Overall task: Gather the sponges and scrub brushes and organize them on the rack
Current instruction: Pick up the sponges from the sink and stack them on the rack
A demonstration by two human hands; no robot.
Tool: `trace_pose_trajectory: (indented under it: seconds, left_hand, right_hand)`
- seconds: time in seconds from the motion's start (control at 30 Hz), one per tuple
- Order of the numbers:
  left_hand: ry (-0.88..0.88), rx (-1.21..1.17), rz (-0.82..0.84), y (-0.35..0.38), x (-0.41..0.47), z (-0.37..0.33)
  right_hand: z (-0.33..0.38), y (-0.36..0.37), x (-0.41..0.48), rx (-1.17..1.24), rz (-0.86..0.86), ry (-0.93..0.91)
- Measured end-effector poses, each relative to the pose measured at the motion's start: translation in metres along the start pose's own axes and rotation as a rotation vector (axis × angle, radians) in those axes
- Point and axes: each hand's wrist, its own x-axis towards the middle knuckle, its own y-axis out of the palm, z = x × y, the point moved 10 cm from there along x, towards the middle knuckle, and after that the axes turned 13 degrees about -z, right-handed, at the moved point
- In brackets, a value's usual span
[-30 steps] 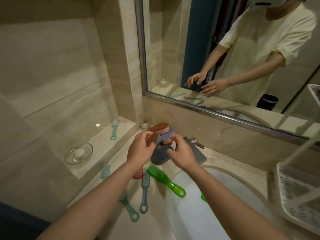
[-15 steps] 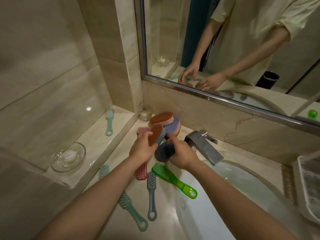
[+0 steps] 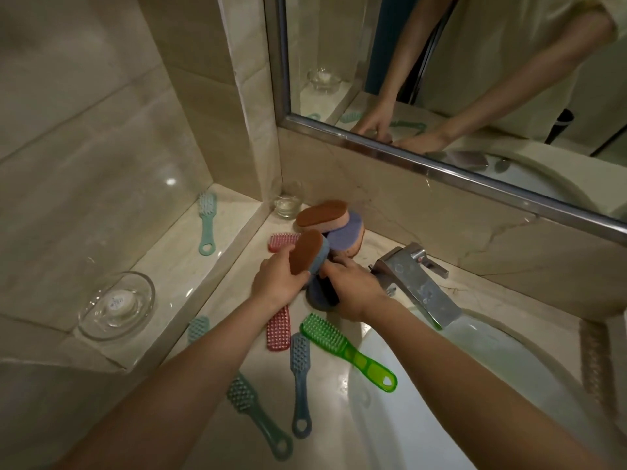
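1. The left hand (image 3: 278, 283) has its grip closed around a brown-topped sponge with a blue underside (image 3: 308, 253), holding it tilted up off the counter (image 3: 342, 368), near the back edge.
2. The right hand (image 3: 356, 291) is clamped on a dark blue sponge (image 3: 319, 296) standing on its edge on the counter, just left of the faucet (image 3: 415, 283). The two hands are pretty much touching.
3. Behind them, by the back wall, two more sponges sit stacked: an orange-topped one with a pink side (image 3: 322, 217) leaning over a purple one (image 3: 347, 232).
4. A pink brush (image 3: 279, 329) lies on the counter under the left wrist, and the bristles of another pink brush (image 3: 283, 240) peek out behind the left hand.
5. Toward the front edge: a green brush (image 3: 346, 351) lying diagonally with its handle out over the sink (image 3: 509, 368) rim, a blue brush (image 3: 300, 385) just beside it, and a teal brush (image 3: 258, 415) partly under the left forearm. Another teal brush head (image 3: 198, 329) pokes out by the ledge.
6. On the raised ledge (image 3: 176, 262) at the left: a light teal brush (image 3: 207, 222), plus a glass dish (image 3: 117, 305) with a soap in it. A small glass (image 3: 286, 205) sits in the back corner.
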Motion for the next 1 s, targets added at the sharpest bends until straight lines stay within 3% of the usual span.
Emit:
trace_pose_trajectory:
  seconds: [0.13,0.33,0.53,0.83,1.0]
  left_hand:
    - [-0.049,-0.058,-0.028,-0.005,0.001,0.002]
    - [-0.149,-0.263,-0.126,-0.026,-0.011,-0.004]
    - [-0.128,-0.382,-0.232,-0.059,-0.034,-0.031]
    - [-0.029,-0.619,-0.244,-0.088,-0.075,-0.113]
    - [0.018,-0.75,-0.192,-0.088,-0.108,-0.176]
  right_hand:
    - [0.002,-0.006,0.001,0.01,-0.049,-0.032]
    - [0.0,-0.024,-0.008,0.258,-0.112,0.104]
    - [0.006,-0.08,-0.032,0.58,-0.318,0.23]
    - [-0.012,-0.184,-0.111,0.69,-0.766,0.338]
    - [-0.048,-0.228,-0.168,0.699,-0.928,0.474]
